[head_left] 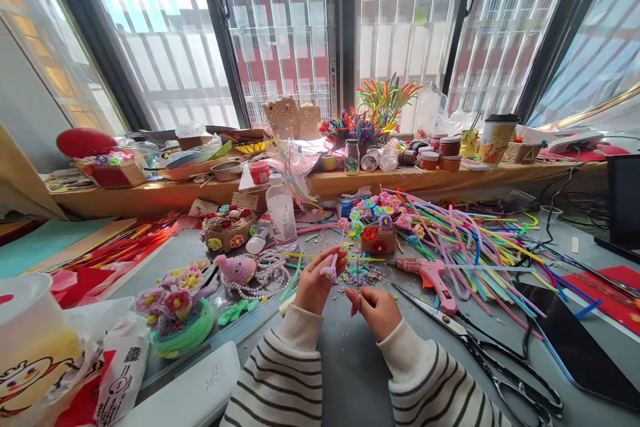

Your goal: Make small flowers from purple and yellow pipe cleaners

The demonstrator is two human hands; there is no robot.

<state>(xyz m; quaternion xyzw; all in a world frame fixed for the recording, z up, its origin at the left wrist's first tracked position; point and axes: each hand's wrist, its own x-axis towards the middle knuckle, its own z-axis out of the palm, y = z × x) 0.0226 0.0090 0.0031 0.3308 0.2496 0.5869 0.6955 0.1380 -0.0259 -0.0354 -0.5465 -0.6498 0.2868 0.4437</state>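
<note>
My left hand is closed, with a lilac pipe-cleaner flower and its short stem between thumb and fingers. To its right my right hand pinches a thin upright rod, too fine to name. The two hands are apart. Small coloured pipe-cleaner snippets lie scattered just beyond them. Behind stands a small woven basket filled with colourful pipe-cleaner flowers. A pink glue gun lies right of my right hand, near large black-handled scissors.
Loose pipe cleaners spread across the right, above a dark phone. A clear bottle, a bead string, a green flower pot and a white power bank stand or lie left. A cluttered ledge runs beneath the windows.
</note>
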